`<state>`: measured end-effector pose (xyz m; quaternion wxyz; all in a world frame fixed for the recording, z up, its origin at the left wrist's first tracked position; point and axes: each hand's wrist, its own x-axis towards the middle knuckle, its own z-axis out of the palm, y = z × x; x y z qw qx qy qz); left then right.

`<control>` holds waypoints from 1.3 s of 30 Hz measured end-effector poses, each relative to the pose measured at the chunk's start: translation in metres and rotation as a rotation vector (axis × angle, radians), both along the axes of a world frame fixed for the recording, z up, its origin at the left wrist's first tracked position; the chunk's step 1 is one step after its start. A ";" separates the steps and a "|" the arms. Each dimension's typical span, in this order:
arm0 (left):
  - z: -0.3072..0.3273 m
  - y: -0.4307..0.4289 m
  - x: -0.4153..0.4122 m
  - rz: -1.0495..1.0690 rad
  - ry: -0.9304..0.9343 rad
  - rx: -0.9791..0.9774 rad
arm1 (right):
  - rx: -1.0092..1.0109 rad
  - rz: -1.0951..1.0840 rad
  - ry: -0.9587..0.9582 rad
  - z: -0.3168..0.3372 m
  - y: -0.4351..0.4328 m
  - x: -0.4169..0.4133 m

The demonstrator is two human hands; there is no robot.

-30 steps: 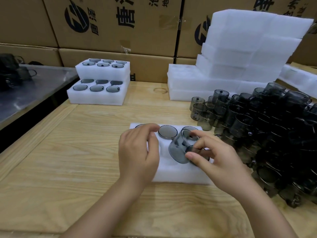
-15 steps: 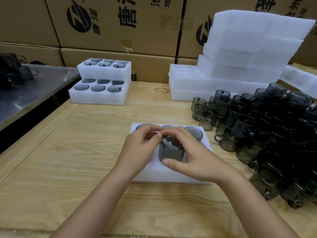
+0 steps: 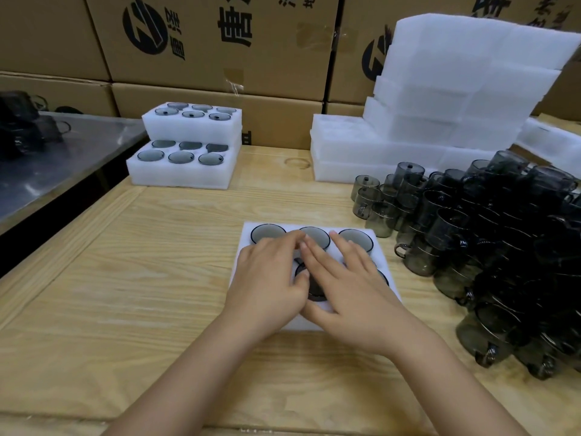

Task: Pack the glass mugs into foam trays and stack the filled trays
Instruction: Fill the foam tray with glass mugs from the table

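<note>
Presently the wooden surface point(image 3: 141, 278) shows broad bare board left of the foam tray point(image 3: 379, 253). The pile of loose smoked-glass mugs point(image 3: 490, 247) crowds near the tray's right edge. Three back pockets hold mugs. Both hands have straight fingers and grip nothing. The right hand point(image 3: 349, 297) presses flat on a dark mug point(image 3: 314, 292) seated in the front row, and the left hand point(image 3: 270, 278) touches its rim.

My one head camera looks forward and down, close over the table point(image 3: 141, 278), cartons point(image 3: 204, 42) at twelve o'clock
</note>
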<state>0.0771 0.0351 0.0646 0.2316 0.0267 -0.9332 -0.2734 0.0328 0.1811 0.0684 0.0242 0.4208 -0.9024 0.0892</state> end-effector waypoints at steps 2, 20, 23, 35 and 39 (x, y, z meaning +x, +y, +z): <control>-0.003 0.000 -0.001 -0.012 0.002 -0.078 | 0.079 -0.034 0.030 0.000 -0.001 0.002; 0.014 -0.051 -0.009 0.213 0.416 1.146 | -0.391 -1.076 0.386 0.074 0.162 -0.010; 0.008 -0.057 -0.014 0.261 0.390 1.204 | -0.241 -1.144 0.342 0.073 0.185 -0.021; -0.015 -0.070 -0.024 0.358 0.334 1.200 | -0.161 -1.114 0.295 0.066 0.180 -0.036; -0.021 -0.075 -0.025 0.401 0.320 1.202 | -0.260 -1.124 0.293 0.064 0.178 -0.043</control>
